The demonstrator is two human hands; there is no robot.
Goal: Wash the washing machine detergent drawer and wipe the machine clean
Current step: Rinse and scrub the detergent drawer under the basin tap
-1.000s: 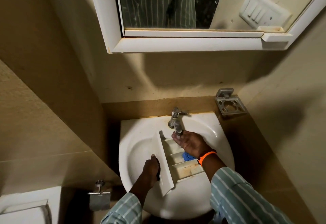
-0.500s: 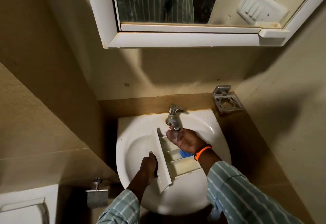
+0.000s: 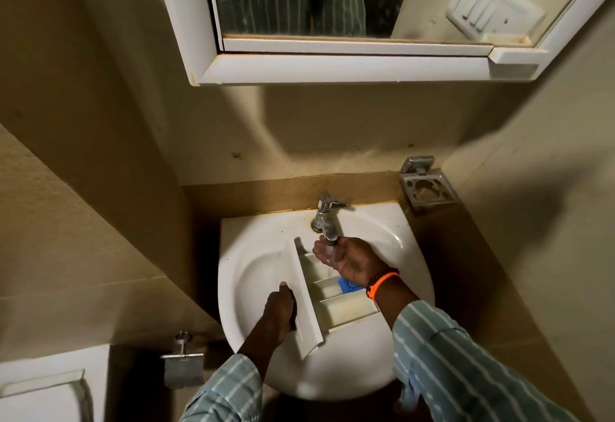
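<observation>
A white detergent drawer (image 3: pixel 327 302) with several compartments and a blue insert (image 3: pixel 347 286) lies across the white sink (image 3: pixel 253 255). My left hand (image 3: pixel 279 312) grips the drawer's front panel from the left. My right hand (image 3: pixel 349 260), with an orange band on its wrist, is cupped palm-up under the spout of the chrome tap (image 3: pixel 326 218), above the drawer's far compartments. Water seems to run into the palm.
A mirror cabinet (image 3: pixel 332 65) hangs low over the sink. A metal soap holder (image 3: pixel 427 187) is fixed at the right corner. A toilet-paper holder (image 3: pixel 183 365) and a white cistern (image 3: pixel 43 388) are at the lower left. Walls close in on both sides.
My right hand has shifted a little toward the tap spout and turned palm-up under it. The left hand keeps its hold on the drawer front.
</observation>
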